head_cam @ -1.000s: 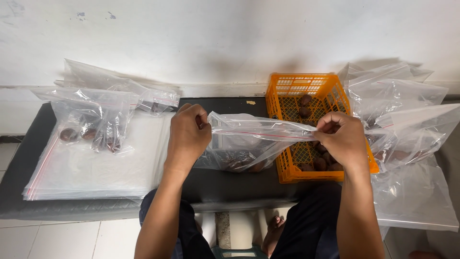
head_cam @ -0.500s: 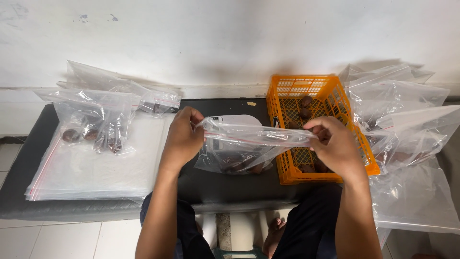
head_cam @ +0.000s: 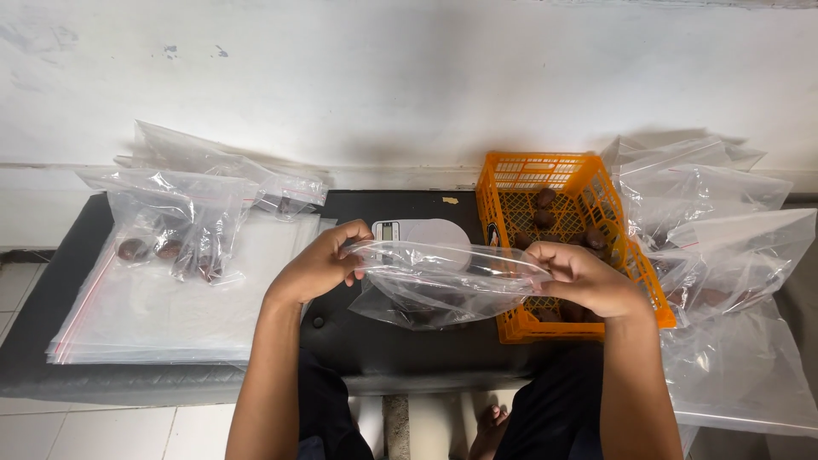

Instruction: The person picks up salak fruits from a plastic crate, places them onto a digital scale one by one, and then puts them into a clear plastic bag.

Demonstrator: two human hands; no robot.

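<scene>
Both hands, left hand [head_cam: 319, 266] and right hand [head_cam: 579, 277], pinch the clear bag [head_cam: 439, 285] stretched between their fingers.

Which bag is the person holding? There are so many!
Find the orange crate on the black bench. Just left of it, the clear bag is stretched between the left hand and right hand. Every other bag lies flat.

The bag [head_cam: 443, 285] pinched between the left hand [head_cam: 319, 264] and the right hand [head_cam: 584, 277] is thin, clear plastic, glossy and creased. The orange crate [head_cam: 511, 183] is rigid latticed plastic with a dull sheen. The bench top [head_cam: 51, 281] looks black, smooth and matt. The flat stack of bags [head_cam: 162, 315] is clear, shiny film. The wall [head_cam: 409, 77] is white, matt and scuffed.
</scene>
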